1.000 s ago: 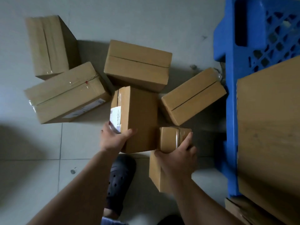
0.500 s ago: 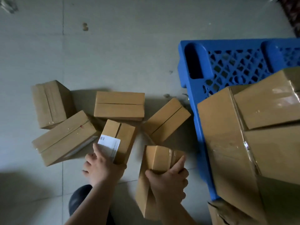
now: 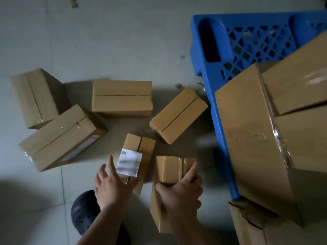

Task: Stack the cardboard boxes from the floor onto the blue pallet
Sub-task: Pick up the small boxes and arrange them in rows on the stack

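Observation:
Several brown cardboard boxes lie on the grey floor left of the blue pallet [image 3: 210, 43]. My left hand [image 3: 113, 184] clasps the near end of a tilted box with a white label [image 3: 139, 152], fingers spread along its left side and thumb on top. My right hand [image 3: 180, 193] grips a narrow taped box [image 3: 169, 170] that stands on end beside it. On the pallet sits a large box [image 3: 251, 138] with another box [image 3: 300, 82] on top of it.
Four more boxes lie on the floor: far left [image 3: 39, 98], left [image 3: 60, 137], middle [image 3: 122, 98] and next to the pallet [image 3: 177, 115]. My dark shoe [image 3: 83, 214] is under my left arm. An opened box [image 3: 247, 227] sits at bottom right.
Both hands drew the two boxes toward me and tipped them up. The label now faces up, and my left fingers have spread. The view rose, showing the pallet and its stacked boxes.

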Action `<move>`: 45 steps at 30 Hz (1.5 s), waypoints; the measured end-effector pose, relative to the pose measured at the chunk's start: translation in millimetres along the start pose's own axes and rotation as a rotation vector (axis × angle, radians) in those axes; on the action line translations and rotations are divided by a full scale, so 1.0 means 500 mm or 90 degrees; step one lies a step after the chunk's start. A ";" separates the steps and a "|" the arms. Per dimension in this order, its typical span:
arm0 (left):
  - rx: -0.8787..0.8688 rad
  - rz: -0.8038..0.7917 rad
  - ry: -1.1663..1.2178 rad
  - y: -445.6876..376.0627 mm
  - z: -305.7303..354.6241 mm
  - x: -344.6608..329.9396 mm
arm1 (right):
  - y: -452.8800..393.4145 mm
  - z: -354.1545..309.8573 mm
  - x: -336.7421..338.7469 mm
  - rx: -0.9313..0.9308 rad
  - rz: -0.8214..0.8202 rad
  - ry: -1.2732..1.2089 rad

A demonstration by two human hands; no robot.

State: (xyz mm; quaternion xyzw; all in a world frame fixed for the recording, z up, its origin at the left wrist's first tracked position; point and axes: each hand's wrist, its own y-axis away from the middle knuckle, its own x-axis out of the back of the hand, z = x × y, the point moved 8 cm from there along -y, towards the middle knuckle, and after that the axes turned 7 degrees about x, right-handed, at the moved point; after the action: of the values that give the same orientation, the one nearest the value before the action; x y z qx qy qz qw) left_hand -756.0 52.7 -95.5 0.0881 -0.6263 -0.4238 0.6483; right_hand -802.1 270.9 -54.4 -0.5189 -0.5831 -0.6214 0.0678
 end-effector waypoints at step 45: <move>-0.819 0.021 -0.372 0.667 0.694 0.041 | -0.004 0.276 0.720 -0.262 0.301 -0.398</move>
State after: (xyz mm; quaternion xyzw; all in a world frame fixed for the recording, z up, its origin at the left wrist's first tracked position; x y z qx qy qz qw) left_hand -920.2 392.5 204.3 -0.4393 -0.4014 -0.7062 0.3836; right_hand -888.0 568.8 174.7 -0.8039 -0.3047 -0.5051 -0.0765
